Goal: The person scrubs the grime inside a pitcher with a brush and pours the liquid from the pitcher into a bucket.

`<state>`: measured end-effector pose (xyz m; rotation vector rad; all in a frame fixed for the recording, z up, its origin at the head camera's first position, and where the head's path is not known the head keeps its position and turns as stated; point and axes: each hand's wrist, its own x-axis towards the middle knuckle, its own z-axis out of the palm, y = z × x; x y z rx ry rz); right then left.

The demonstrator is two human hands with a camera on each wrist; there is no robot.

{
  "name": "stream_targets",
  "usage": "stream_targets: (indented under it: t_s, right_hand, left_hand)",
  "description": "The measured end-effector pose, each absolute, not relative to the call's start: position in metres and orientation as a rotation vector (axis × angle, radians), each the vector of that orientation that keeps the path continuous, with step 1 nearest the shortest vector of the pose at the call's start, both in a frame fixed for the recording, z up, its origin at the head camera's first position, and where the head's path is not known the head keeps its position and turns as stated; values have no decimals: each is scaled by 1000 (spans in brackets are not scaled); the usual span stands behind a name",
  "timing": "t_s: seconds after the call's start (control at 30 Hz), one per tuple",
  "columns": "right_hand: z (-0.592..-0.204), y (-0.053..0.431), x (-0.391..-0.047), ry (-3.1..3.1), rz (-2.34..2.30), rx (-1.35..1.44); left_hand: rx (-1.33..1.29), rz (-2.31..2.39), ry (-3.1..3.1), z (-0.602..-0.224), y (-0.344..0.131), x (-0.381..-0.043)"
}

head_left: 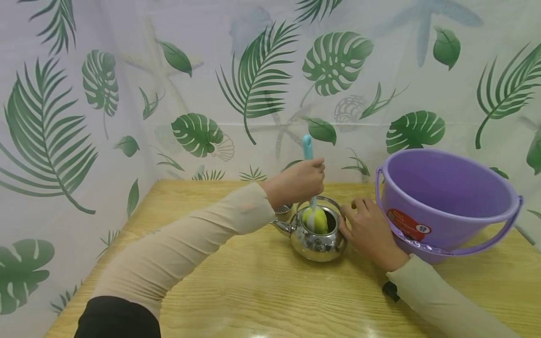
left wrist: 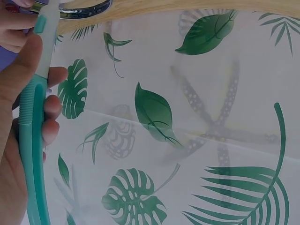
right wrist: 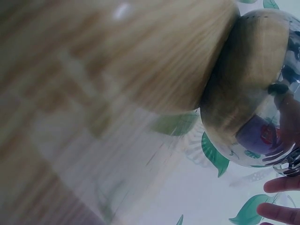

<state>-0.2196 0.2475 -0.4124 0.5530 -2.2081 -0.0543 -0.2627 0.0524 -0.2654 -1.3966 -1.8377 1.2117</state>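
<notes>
One brush (left wrist: 33, 112) runs through the left hand (head_left: 296, 183).

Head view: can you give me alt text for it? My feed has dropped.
A person's left hand grips a blue-handled scrubber, its yellow-green head in the mouth of a shiny metal kettle, while the right hand touches the kettle's side. A purple bucket stands at picture right on the wooden table, before a leaf-print backdrop.
</notes>
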Motion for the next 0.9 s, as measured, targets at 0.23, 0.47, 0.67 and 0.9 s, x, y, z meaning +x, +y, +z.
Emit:
stream_targets:
  t_s: [0.23, 0.47, 0.67, 0.9]
  right_hand:
    - [-412, 247, -222, -2205, -60, 552]
    - [-411, 247, -224, -2201, -67, 547]
    - [-411, 246, -226, -2202, -74, 543]
    - [-412, 246, -229, -2211, -83, 538]
  left_hand:
    - [-1367, 1182, -1811, -270, 53, -269]
    - [-1377, 1140, -1843, -271, 52, -275]
    - [-1417, 1043, -1833, -275, 47, -289]
    - [-1492, 924, -1813, -281, 41, -305]
